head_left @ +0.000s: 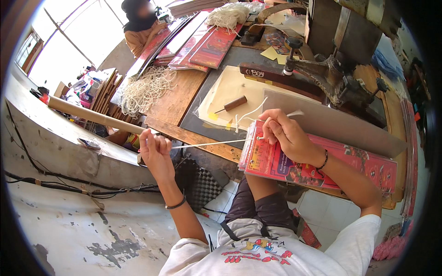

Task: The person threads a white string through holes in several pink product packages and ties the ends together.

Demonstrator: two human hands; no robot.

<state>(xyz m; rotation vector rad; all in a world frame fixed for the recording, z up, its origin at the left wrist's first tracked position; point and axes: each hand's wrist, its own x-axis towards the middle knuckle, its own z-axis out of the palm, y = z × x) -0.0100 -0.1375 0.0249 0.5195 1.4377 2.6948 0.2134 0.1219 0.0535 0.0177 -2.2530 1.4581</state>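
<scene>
Curled fingers (148, 141) of the left hand (158, 156), left of centre in the frame, grasp a thin white cord (207, 144) that stretches taut rightward. Above them, toward the upper left, a tangled heap of off-white string (146, 91) lies on the brown wooden table (177, 99). Near the centre rests a small awl with a dark wooden handle (235, 103). Right of centre, a red printed booklet with glossy pages (294, 168) sits along the table's near edge; the cord meets its left end. There, the right hand (286, 138) bends its fingers over the booklet's corner; whether they pinch cord or pages, I cannot tell.
</scene>
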